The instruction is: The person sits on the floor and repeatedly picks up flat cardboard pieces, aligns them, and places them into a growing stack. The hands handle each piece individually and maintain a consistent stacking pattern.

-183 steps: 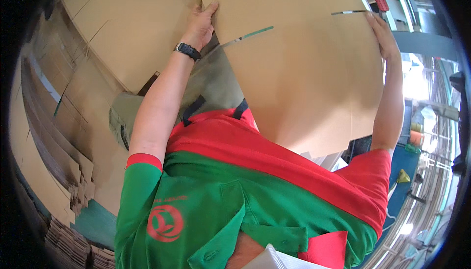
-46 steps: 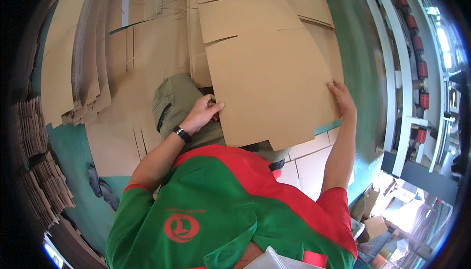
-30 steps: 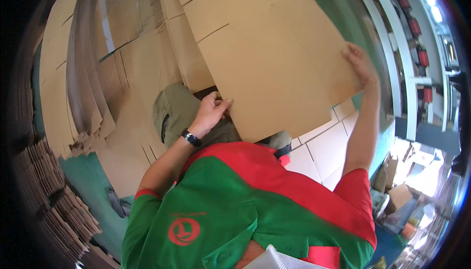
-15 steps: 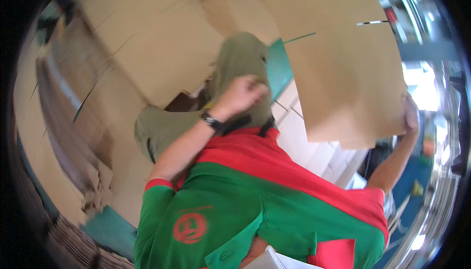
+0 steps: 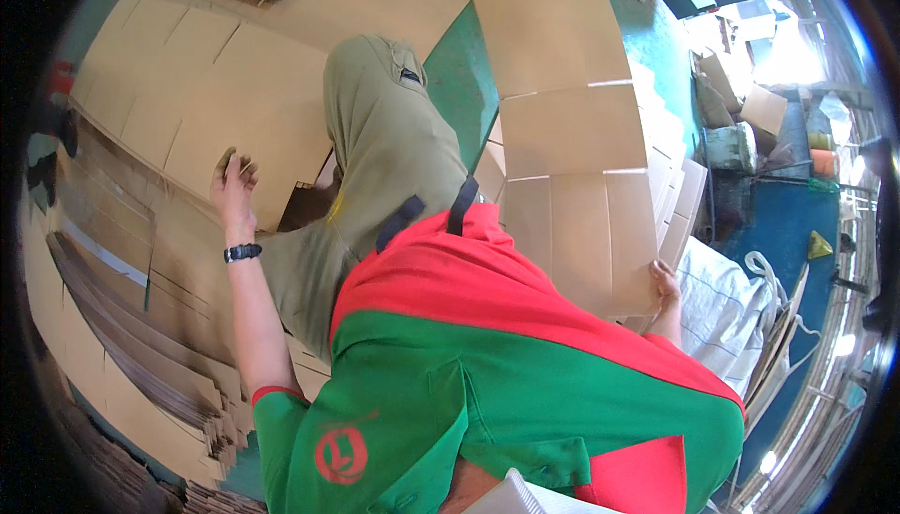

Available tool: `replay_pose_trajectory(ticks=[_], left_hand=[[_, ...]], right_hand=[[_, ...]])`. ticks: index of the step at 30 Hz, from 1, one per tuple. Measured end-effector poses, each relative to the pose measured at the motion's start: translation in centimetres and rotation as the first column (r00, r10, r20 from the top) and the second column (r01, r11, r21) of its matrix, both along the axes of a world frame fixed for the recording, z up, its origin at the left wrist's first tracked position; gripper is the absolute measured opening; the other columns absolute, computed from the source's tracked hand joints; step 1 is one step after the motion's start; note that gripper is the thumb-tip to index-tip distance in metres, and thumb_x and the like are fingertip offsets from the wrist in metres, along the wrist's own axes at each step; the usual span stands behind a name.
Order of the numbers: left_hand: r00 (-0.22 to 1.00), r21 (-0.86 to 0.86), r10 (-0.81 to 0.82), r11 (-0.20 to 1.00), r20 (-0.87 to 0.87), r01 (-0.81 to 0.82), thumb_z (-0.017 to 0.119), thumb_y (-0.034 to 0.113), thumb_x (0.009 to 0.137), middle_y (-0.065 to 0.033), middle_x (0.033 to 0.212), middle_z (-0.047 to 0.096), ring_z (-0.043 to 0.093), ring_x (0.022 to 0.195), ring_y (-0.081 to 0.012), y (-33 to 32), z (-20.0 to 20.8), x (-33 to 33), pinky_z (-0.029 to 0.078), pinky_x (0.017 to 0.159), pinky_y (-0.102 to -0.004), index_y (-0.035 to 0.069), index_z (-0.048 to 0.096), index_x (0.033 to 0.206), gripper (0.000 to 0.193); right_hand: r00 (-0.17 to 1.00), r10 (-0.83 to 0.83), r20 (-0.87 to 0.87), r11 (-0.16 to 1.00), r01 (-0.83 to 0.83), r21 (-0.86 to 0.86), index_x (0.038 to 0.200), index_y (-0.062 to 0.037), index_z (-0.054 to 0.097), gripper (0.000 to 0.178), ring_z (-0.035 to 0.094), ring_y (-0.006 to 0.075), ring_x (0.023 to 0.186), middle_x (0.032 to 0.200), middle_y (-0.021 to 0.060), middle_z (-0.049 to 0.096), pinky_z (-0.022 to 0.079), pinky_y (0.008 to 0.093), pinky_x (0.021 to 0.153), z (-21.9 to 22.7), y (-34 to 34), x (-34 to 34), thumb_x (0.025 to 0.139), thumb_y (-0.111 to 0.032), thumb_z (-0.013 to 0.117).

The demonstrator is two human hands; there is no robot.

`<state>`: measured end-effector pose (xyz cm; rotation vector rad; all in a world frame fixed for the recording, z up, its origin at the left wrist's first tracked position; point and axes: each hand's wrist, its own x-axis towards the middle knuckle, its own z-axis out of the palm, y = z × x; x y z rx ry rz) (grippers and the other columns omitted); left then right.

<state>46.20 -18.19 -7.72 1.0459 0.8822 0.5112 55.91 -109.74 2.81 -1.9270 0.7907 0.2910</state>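
Observation:
My right hand (image 5: 665, 281) grips the near right corner of a flat brown cardboard sheet (image 5: 574, 131), scored with creases and slots. This sheet stretches away from me on my right, over other cardboard. Off to the left, my left hand (image 5: 234, 186) is raised with its fingers loosely curled and apart, and nothing shows in it. The closest thing to it is a broad pile of flat cardboard sheets (image 5: 169, 68), which it does not appear to touch. A dark watch is on the left wrist.
More stacked cardboard (image 5: 141, 326) lies at the left, with uneven edges. A white woven sack (image 5: 717, 303) sits beside my right arm. Further right are a blue floor strip (image 5: 778, 223) and cluttered boxes. Green floor (image 5: 461, 68) shows between the cardboard piles.
My left hand has swung left, away from my thigh, and its fingers have loosened. My right hand has moved inward and the sheet has shifted left and lower, now lying flatter.

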Motion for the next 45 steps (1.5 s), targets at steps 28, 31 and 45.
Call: replay_pose_trajectory(ticks=[28,31,45], left_hand=[[0.145,0.298,0.913,0.270,-0.382,-0.915,0.044,0.031,0.099,-0.0145,0.141,0.043,0.043,0.128,-0.0357,2.9,-3.9,-44.2,0.041,0.104,-0.0449,0.004,0.040,0.138,0.048],[-0.325,-0.336,0.944,-0.287,0.059,-0.897,0.043,0.030,0.099,-0.0135,0.149,0.035,0.036,0.133,-0.0348,2.7,-0.8,-49.9,0.040,0.103,-0.0549,0.007,0.032,0.147,0.054],[0.084,-0.226,0.996,0.091,0.038,-0.970,0.041,0.023,0.099,-0.0149,0.110,0.057,0.056,0.087,-0.0276,4.3,-4.1,-63.0,0.054,0.069,-0.0386,0.004,0.052,0.119,0.030]], right_hand=[[0.701,0.360,-0.616,0.065,-0.677,-0.733,0.111,-0.0006,0.067,0.046,0.061,0.0377,0.109,0.113,0.0221,0.065,0.051,0.0473,0.087,-12.4,9.4,14.1,0.089,-0.038,0.054],[0.794,0.577,-0.190,0.341,-0.445,-0.828,0.124,-0.0048,0.059,0.046,0.054,0.0352,0.116,0.125,0.0196,0.059,0.043,0.0425,0.099,-10.3,21.8,20.5,0.088,-0.033,0.060],[0.069,0.898,0.434,0.376,-0.631,-0.678,0.117,0.0028,0.060,0.027,0.059,0.0360,0.104,0.115,0.0201,0.062,0.046,0.0410,0.090,-3.9,61.5,15.8,0.095,-0.010,0.053]])
